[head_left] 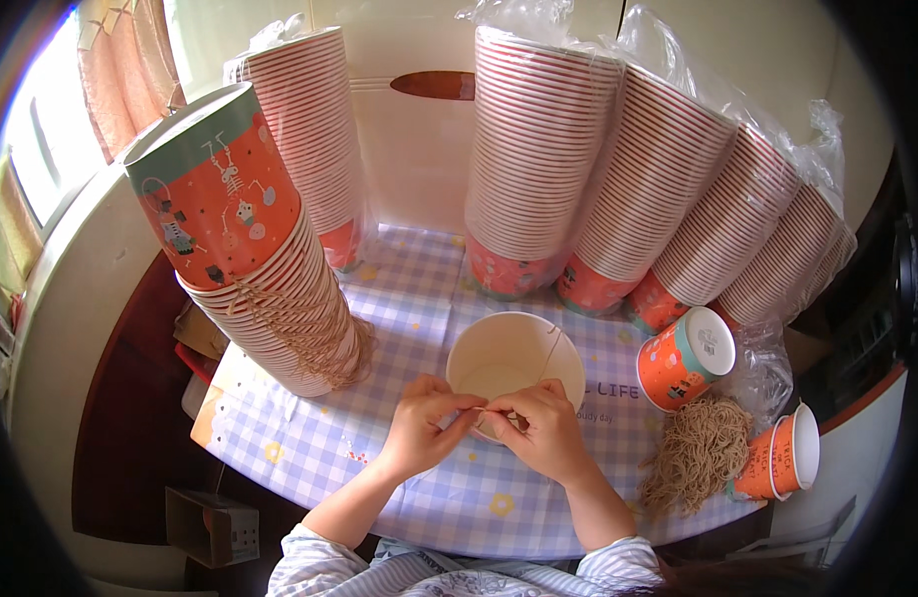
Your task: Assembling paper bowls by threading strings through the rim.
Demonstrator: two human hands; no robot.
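Note:
A large paper cup [509,343] with a pale inside stands in front of me on the checked tablecloth. A thin string [556,345] crosses its far right rim and runs down inside. At the near rim, my left hand [424,423] pinches a tan string end between thumb and fingers. My right hand [540,426] is closed beside it, its fingertips pinching the string too. The two hands nearly touch over the rim and hide part of the cup's near side. Exactly how the string lies between the fingertips is too small to tell.
At left leans a tall cup stack [270,289] draped with strings, an orange printed cup [220,189] on top. Plastic-wrapped stacks [543,149] line the back. Right of the hands are a tipped cup [686,358], a tan string heap [700,453] and small nested cups [777,456].

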